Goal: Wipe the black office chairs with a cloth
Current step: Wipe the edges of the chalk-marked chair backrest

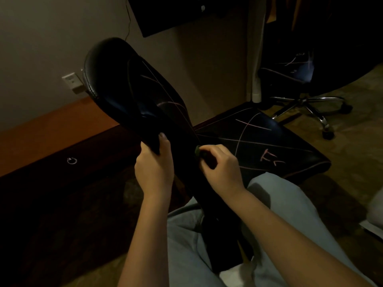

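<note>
At centre: black chair back (132,90), tilted, top end toward 11 o'clock, lower end running toward 5 o'clock between the knees. On its lower left edge: left hand (154,162), gripping that edge, thumb laid on the near face, fingers curled round the rim. Just beside, at 3 o'clock of that hand: right hand (221,166), fingertips pinching a small dark cloth (198,151), cloth touching the right edge of the chair back. At 3 o'clock of the right hand: black seat (259,137), crossed with pale pink lines and marks. At 1 o'clock, well apart: second chair (290,75), black, with similar pink lines, standing on a shiny wheeled base (306,104). At 9 o'clock: wooden ledge (51,131) along the wall, ring pull (72,160) on the dark front below. At 10 o'clock: wall socket (72,82). At 12 o'clock: dark screen (176,15). At 5 o'clock: light blue trousers (290,204). Dim light throughout; full extent of the cloth not discernible.
</note>
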The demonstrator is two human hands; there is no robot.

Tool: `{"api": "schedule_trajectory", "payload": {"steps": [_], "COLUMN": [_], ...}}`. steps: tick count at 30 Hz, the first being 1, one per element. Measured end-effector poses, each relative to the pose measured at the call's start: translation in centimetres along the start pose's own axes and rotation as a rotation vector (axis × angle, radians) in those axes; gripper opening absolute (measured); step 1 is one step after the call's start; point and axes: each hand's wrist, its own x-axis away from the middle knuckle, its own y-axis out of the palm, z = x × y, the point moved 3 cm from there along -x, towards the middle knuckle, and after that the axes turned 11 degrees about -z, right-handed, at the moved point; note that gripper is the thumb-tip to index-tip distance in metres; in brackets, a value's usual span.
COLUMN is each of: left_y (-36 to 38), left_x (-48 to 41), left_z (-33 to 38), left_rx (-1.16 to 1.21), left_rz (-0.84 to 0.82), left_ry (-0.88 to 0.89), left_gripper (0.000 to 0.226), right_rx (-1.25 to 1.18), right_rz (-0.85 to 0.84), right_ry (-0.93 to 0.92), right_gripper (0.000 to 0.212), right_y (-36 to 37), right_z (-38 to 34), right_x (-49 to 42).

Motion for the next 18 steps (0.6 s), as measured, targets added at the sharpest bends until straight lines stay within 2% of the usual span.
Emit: {"api": "schedule_trajectory", "payload": {"steps": [4, 7, 10, 13, 16, 18], "left_y": [0.0, 0.2, 0.2, 0.3, 0.3, 0.1], "left_x": [0.1, 0.0, 0.0, 0.0, 0.1, 0.3], "left_z": [0.0, 0.0, 0.0, 0.0, 0.4, 0.5], "left_rx": [0.002, -0.002, 0.001, 0.005, 0.012, 0.011], "left_rz": [0.012, 0.026, 0.028, 0.028, 0.024, 0.025], "left_ry": [0.005, -0.003, 0.015, 0.009, 0.008, 0.020], "left_gripper": [0.061, 0.055, 0.060, 0.058, 0.054, 0.054], "right_rx": [0.090, 0.159, 0.194, 0.167, 0.139, 0.089], "right_rz": [-0.021, -0.006, -0.039, -0.094, -0.175, -0.151], "right_ry": [0.037, 0.080, 0.171, 0.247, 0.315, 0.358], "right_gripper": [0.015, 0.018, 0.016, 0.015, 0.003, 0.009], "right_y": [0.6, 1.1, 1.4, 1.4, 1.8, 2.2], "right_z": [1.1, 3.2, 6.3, 8.5, 10.0, 10.5], "right_x": [0.0, 0.8, 2.3, 3.5, 4.4, 5.2]}}
